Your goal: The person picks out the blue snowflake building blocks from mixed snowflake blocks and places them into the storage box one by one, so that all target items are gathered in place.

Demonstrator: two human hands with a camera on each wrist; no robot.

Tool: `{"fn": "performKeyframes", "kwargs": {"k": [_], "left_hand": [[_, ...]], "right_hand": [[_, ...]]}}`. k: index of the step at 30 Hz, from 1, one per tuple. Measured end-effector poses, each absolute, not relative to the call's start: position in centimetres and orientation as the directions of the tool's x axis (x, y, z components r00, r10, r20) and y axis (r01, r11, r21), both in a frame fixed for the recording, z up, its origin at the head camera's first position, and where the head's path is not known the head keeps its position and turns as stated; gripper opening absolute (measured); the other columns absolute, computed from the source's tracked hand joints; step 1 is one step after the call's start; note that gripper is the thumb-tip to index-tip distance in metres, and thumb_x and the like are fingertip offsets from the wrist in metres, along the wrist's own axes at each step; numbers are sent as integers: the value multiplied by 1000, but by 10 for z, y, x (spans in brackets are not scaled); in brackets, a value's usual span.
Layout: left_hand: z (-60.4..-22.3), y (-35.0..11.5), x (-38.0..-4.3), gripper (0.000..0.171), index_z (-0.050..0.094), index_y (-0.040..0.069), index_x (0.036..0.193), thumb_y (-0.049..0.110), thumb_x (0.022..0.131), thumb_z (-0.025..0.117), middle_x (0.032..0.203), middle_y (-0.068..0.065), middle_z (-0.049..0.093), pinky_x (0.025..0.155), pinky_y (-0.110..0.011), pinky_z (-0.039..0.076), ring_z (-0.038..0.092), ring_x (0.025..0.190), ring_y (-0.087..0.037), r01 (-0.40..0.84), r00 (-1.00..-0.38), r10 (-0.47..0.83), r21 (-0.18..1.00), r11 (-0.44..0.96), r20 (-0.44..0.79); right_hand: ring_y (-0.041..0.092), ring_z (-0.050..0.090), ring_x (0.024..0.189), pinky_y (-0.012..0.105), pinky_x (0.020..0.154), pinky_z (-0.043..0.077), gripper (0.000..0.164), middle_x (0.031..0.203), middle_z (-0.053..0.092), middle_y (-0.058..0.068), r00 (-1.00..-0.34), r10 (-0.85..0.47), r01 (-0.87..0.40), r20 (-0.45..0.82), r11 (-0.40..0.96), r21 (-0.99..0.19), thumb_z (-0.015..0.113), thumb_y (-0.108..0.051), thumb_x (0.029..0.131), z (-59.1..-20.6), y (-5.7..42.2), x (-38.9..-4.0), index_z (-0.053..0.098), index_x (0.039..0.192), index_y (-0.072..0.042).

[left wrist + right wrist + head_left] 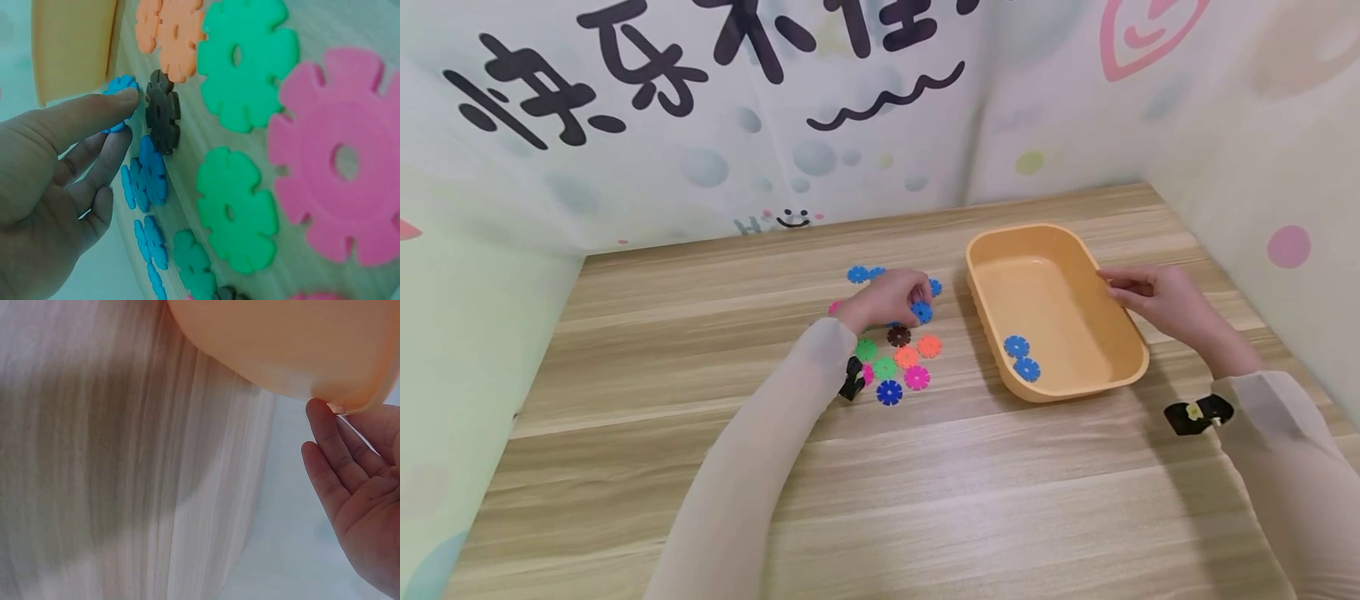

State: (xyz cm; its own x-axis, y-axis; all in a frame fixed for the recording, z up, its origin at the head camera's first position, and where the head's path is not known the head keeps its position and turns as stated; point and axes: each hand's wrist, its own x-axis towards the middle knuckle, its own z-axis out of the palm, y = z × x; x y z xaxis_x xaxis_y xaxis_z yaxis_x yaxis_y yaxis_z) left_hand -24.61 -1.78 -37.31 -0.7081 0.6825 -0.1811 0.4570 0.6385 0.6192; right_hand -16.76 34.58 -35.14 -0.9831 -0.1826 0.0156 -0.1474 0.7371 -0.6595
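Observation:
My left hand (887, 298) pinches a blue notched plastic disc (922, 312) between thumb and fingers, over a cluster of similar discs. In the left wrist view, the thumb (94, 115) lies across this disc, near a dark brown disc (162, 112). My right hand (1172, 304) grips the right rim of a yellow-orange tray (1060, 300). Seen from the right wrist, the fingertips (320, 412) are at the tray's outer wall just under the rim. Two blue discs (1026, 369) lie inside the tray, at its near left corner.
Around the left hand lie loose discs: green (884, 367), orange (929, 346), pink (917, 377), dark blue (890, 392) and more blue ones (857, 274). The wooden table (940, 500) meets printed cloth walls (880, 167) at its back and sides.

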Motion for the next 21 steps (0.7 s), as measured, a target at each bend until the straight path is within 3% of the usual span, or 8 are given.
{"fn": "performKeyframes", "kwargs": {"k": [12,21], "left_hand": [[-367,-19,-246,26,65,0,103,-6,78,67,94,-7,60,73,-23,47,54,85,-18,394,-682,705,713,580,-197],[-351,-20,-246,23,65,0,106,-4,84,61,100,-6,62,79,-23,47,55,91,-16,387,-673,710,719,577,-208]], "right_hand": [[-17,49,79,6,63,43,32,115,55,30,-981,-186,-174,54,727,-665,58,-4,89,-351,344,-165,56,118,9],[-16,50,79,6,63,43,33,115,54,31,-980,-190,-177,54,724,-667,58,-4,89,-350,344,-165,55,118,10]]}}
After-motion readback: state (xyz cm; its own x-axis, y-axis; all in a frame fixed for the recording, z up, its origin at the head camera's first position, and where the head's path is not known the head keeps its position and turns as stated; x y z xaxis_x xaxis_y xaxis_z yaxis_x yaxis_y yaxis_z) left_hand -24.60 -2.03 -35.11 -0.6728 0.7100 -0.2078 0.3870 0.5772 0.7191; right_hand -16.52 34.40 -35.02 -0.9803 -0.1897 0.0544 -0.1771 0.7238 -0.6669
